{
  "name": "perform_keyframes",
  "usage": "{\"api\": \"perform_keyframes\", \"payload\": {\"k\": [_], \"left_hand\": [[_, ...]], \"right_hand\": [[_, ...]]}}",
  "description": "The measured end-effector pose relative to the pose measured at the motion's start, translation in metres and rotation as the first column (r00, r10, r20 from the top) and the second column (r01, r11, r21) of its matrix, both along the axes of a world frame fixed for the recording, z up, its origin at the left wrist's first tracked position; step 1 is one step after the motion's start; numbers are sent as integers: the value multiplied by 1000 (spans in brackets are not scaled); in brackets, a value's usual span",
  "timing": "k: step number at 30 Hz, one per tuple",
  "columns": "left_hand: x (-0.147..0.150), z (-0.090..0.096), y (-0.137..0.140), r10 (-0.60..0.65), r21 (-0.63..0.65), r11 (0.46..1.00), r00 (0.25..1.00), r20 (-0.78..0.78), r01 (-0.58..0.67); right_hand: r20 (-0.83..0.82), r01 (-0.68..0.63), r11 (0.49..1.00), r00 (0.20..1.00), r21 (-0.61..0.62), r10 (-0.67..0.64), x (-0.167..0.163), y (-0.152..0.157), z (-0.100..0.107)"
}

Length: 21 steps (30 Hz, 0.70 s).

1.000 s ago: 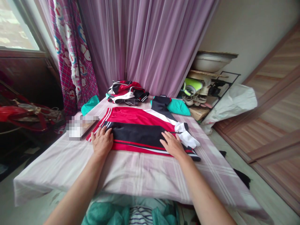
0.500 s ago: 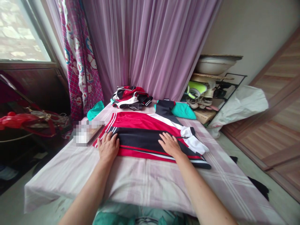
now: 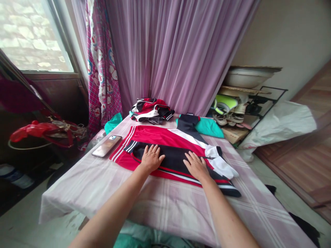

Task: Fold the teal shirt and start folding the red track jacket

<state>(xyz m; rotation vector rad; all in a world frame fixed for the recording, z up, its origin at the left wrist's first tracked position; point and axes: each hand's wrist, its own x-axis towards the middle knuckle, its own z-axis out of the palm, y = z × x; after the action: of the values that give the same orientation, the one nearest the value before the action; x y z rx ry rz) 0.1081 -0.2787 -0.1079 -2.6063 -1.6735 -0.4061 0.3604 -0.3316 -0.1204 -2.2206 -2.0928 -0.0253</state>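
A red, black and white track jacket [image 3: 155, 133] lies spread on the table, one black sleeve [image 3: 172, 157] folded across its body. The striped cuff of that sleeve points left, near the jacket's striped hem. My left hand [image 3: 152, 159] rests flat on the sleeve, fingers spread. Farther right, my right hand [image 3: 196, 166] also lies flat on the black cloth with its fingers apart. The other sleeve [image 3: 188, 123] stretches away toward the back of the table. The white collar part [image 3: 223, 167] sits at the right end.
A phone [image 3: 107, 146] lies left of the jacket. At the back are a crumpled heap of similar clothes [image 3: 152, 111] and a folded teal garment [image 3: 209, 127]. A checked cloth [image 3: 165, 193] covers the table. A shoe rack [image 3: 269, 94] and a white sack [image 3: 281, 120] stand right.
My left hand has slid right along the sleeve, from the cuff toward the middle. My right hand stays at about the same place on the cloth. The view has shifted slightly left.
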Motion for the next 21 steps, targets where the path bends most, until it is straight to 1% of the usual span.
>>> {"api": "perform_keyframes", "payload": {"k": [3,6,8,12,16,19,21], "left_hand": [[-28,-6,9,71,-3,997,997,-43,-71],[-55,-4,11,65,44,997,996,-60,-63],[-65,-2,11,66,57,996,996,-67,-62],[-71,-2,11,88,69,994,994,-57,-84],[-69,-1,15,93,7,996,994,-59,-93],[-69,-1,17,84,0,996,996,-35,-84],[-69,-2,16,80,29,996,997,-8,-80]], "right_hand": [[7,-8,1000,1000,5,8,1,0,-1],[3,-11,1000,1000,11,11,1,1,-1],[-10,-10,1000,1000,13,10,1,1,-1],[-37,11,1000,999,-12,-11,-2,-1,6],[-54,104,993,993,-57,-107,-6,-2,13],[-65,162,985,984,-58,-165,-7,-4,13],[-59,161,986,985,-34,-163,-6,-7,10]]}}
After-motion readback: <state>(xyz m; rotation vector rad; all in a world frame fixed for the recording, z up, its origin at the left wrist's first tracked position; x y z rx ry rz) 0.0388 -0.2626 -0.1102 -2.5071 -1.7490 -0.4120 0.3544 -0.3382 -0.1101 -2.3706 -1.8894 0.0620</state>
